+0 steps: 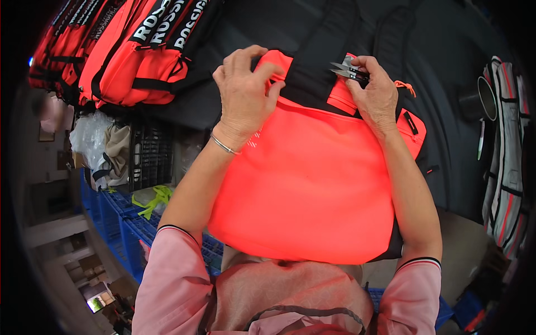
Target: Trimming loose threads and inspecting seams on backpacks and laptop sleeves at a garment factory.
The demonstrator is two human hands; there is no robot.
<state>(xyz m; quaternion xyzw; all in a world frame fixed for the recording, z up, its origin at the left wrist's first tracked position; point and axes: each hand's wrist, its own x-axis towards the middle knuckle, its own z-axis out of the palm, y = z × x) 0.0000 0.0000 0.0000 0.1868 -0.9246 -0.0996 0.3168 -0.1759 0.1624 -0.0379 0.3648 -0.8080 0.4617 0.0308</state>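
Observation:
A bright coral-red and black backpack (307, 190) lies across the dark table edge, its large red panel reaching down against my body. My left hand (245, 92) pinches a folded red edge of the bag at its upper left, thumb and forefinger closed on the fabric. In my right hand (375, 95) is a pair of thread snips (347, 71), blades pointing left over the bag's black top section. A red flap (341, 97) lies just under the snips. An orange zipper cord (406, 87) sticks out right of that hand.
Several red and black bags (134, 61) are stacked at the far left. Below them are a black crate (151, 156), clear plastic wrap (92, 137) and blue crates (131, 234). Grey bags (505, 167) with red stripes stand at the right, beside a dark cylinder (486, 97).

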